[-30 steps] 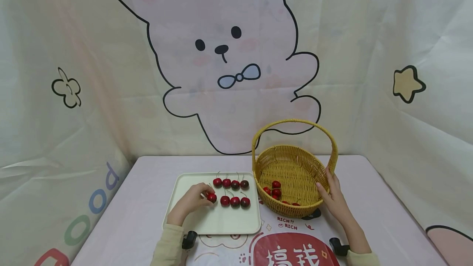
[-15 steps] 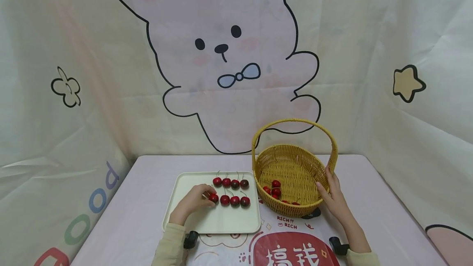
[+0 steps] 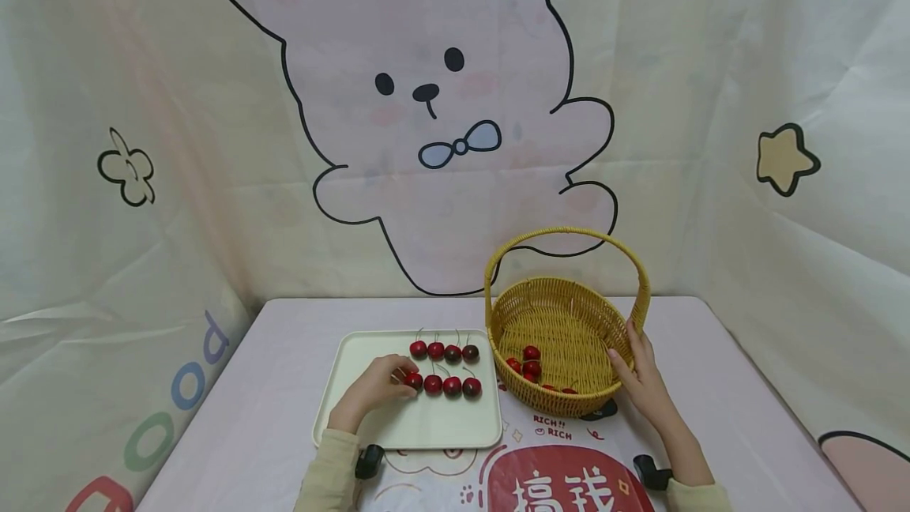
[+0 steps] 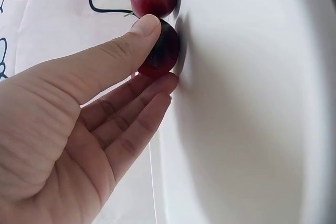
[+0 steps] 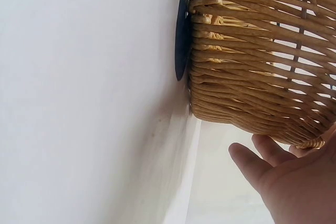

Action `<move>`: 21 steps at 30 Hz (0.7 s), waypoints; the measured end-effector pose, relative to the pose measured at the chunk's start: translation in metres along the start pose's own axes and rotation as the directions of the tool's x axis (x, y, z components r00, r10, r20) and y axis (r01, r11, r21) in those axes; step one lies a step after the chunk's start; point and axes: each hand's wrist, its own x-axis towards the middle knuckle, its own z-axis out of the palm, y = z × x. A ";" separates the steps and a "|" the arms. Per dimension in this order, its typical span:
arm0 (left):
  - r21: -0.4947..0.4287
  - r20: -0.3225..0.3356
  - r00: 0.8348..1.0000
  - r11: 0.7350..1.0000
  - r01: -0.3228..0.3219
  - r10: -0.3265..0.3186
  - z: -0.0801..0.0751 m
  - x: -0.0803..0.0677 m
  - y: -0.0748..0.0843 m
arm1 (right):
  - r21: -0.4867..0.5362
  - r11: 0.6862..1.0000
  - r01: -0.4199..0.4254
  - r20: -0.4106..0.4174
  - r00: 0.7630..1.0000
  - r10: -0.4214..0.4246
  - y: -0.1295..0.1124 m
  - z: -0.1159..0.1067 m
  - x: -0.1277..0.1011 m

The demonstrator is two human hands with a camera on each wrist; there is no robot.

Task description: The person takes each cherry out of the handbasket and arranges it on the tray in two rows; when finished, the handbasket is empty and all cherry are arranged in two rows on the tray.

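My left hand (image 3: pixel 373 392) pinches a dark red cherry (image 3: pixel 414 382) between thumb and fingers, low over the pale tray (image 3: pixel 398 434). That cherry forms the left end of the front row, close beside another stemmed cherry (image 3: pixel 433 385). In the left wrist view the thumb presses one side of the held cherry (image 4: pixel 164 56), with the fingertips under it. To the right, my right hand (image 3: pixel 645 385) holds the side of a yellow wicker basket (image 3: pixel 562 310), its thumb over the rim. The right wrist view has several fingers against the woven outer wall (image 5: pixel 252 87).
A back row of stemmed cherries (image 3: pixel 436 351) lies on the tray. Several red cherries (image 3: pixel 531 369) sit in the basket's front left part. The tall basket handle (image 3: pixel 565 232) arches above it. Table (image 3: pixel 284 385) surface extends left of the tray.
My left hand has shifted slightly right with the cherry, bringing it closer to the rest of the front row. The right hand and the basket stay in place.
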 end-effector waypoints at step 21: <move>-0.010 0.006 1.000 1.000 0.015 -0.015 0.001 0.001 -0.003 | 0.006 1.000 -0.004 0.002 1.000 0.004 0.000 -0.001 0.000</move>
